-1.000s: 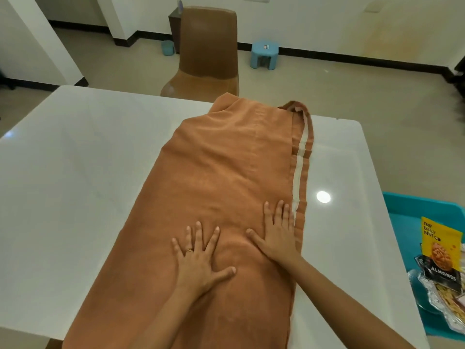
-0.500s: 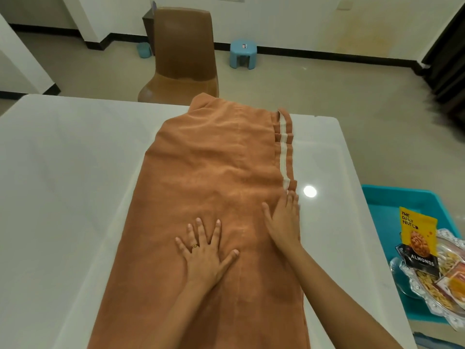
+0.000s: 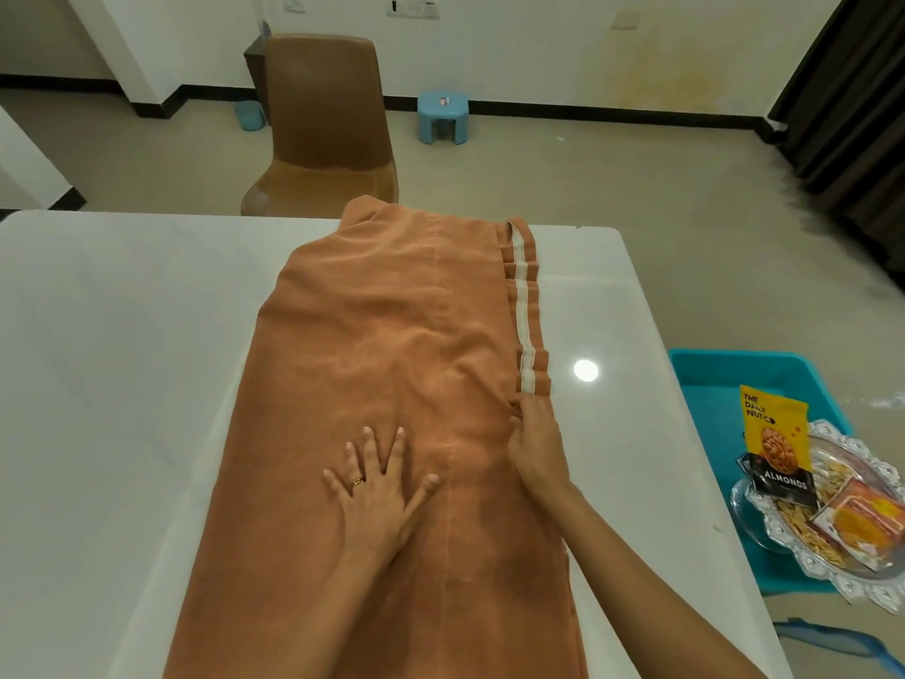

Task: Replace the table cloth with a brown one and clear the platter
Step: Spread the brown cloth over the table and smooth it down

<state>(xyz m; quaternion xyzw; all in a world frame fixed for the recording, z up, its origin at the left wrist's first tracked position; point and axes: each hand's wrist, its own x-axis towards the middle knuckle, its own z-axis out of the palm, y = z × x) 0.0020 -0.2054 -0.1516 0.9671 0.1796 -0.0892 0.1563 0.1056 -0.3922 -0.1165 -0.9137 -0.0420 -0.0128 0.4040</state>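
Right hand (image 3: 536, 450) has slid to the striped edge of the brown cloth (image 3: 392, 335), fingers pinching it, left hand (image 3: 379, 497) stays spread flat; I judge unfolding comes next.

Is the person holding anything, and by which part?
The right hand pinches the brown cloth at its striped right edge. The left hand only lies flat and spread on the cloth, gripping nothing.

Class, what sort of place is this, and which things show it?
Probably a home dining area: a white table bearing a brown table cloth, a brown chair beyond it, a platter of snacks.
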